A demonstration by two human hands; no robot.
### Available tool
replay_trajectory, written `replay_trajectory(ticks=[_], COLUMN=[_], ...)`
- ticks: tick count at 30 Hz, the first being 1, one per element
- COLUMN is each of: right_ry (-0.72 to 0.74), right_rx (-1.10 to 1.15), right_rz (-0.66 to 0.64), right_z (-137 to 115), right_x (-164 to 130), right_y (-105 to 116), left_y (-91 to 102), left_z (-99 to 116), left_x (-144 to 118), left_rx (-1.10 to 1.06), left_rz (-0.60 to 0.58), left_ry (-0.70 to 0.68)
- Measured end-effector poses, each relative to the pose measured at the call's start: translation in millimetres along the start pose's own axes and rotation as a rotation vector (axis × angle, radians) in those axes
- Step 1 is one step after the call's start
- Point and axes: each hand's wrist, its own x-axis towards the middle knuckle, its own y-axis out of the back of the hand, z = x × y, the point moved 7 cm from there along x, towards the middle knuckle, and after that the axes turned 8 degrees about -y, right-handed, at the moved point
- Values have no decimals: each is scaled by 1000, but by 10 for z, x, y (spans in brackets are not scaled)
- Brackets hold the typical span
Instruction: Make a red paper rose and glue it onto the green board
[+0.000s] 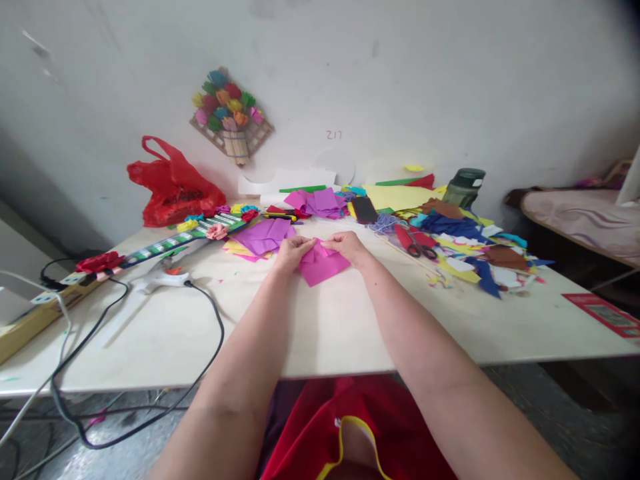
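On table point(350, 333), both hands pinching pink paper point(324, 264), red bag point(173, 183) bulging

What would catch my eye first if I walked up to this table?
Probably the bright pink paper at the table's middle, pressed flat under the left hand and right hand. Next, the heap of coloured paper scraps with red scissors to the right, then the red plastic bag at back left and the paper flower bouquet on the wall.

A home craft corner: coloured paper scraps point(465, 247) at two o'clock, bed point(585, 217) at three, paper-flower bouquet point(231, 115) at eleven.
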Motion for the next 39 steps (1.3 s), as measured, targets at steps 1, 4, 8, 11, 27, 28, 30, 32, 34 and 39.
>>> replay_trajectory(ticks=[1,4,8,11,27,28,30,32,34,39], right_ry=[-3,-8,2,11,56,62,68,60,51,46], right_rx=[-2,-1,5,2,-96,-107,-128,-139,-133,-110], right_rz=[0,5,-6,-18,-62,-67,-63,-51,-53,-82], right_z=[2,9,14,22,22,22,27,39,47,27], right_x=[1,0,-6,-4,22,24,32,41,43,13], right_y=[-2,-1,-4,-11,-76,-80,-77,-65,-62,-73], left_y=[7,23,7,-38,-11,-10,-13,-26,-45,-21], left_z=[-7,-14,-20,-34,-43,-41,-32,-22,-16,-35], left_x=[4,9,-4,-16,14,18,20,14,5,33], left_rx=[2,-26,-94,-149,38,43,58,64,52,104], left_rz=[4,20,16,-22,-40,-40,-40,-49,-63,-52], left_ry=[-3,-7,33,67,-8,-22,-39,-37,-22,-40])
